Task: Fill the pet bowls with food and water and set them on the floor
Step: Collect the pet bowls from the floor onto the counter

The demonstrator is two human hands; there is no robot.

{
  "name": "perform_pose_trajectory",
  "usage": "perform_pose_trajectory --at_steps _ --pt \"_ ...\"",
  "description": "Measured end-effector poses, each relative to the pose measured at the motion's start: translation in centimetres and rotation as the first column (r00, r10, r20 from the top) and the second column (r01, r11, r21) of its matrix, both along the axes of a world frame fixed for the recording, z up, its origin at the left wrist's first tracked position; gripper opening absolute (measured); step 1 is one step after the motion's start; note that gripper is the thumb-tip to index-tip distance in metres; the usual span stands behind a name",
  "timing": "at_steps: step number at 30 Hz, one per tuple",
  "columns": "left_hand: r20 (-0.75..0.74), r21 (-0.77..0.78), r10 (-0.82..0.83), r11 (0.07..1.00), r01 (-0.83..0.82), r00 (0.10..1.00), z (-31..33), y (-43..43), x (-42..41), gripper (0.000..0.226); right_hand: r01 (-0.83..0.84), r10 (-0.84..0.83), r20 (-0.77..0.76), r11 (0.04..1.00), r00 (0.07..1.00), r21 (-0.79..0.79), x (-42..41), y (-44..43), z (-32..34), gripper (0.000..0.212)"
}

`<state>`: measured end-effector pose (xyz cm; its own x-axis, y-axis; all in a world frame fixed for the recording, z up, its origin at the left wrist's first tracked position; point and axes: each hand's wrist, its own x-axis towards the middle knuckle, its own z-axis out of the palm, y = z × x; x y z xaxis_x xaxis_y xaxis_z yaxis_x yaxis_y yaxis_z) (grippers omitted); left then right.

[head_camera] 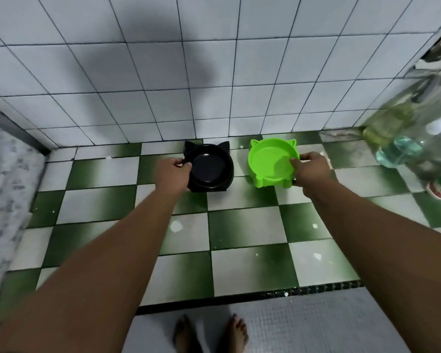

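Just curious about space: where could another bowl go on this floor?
Bare tiles lie in front of the black bowl and green bowl, and left of the black bowl up to the patterned cloth. The gap between the bowls is narrow; bottles crowd the right corner.

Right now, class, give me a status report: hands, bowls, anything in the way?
Left hand grips black cat-eared plastic bowl. Right hand grips green cat-eared plastic bowl. Both bowls look empty. Clear bottles off right, not touching.

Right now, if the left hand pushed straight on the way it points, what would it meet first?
The black cat-eared plastic bowl that the left hand holds in its grip; beyond it, probably the white tiled wall, though depth is unclear.
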<state>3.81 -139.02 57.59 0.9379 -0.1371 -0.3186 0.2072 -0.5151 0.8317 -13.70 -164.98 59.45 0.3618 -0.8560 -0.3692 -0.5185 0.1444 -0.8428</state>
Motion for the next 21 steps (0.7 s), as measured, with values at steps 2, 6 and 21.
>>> perform_pose_trajectory --at_steps 2,6,21 --pt "0.034 0.029 0.000 1.000 -0.001 0.999 -0.6 -0.7 0.4 0.026 -0.005 0.003 -0.038 0.999 0.999 -0.043 0.7 -0.5 -1.2 0.016" --pt "0.031 0.055 0.001 0.998 -0.003 1.000 -1.9 -2.0 0.8 0.025 -0.021 0.013 -0.081 0.995 0.997 -0.100 2.0 -3.8 -5.4 0.021" --pt "-0.042 0.061 0.081 0.995 -0.078 0.996 -3.2 -3.8 0.7 0.024 -0.172 0.093 -0.295 0.952 0.951 -0.255 3.3 -4.1 -5.4 0.027"
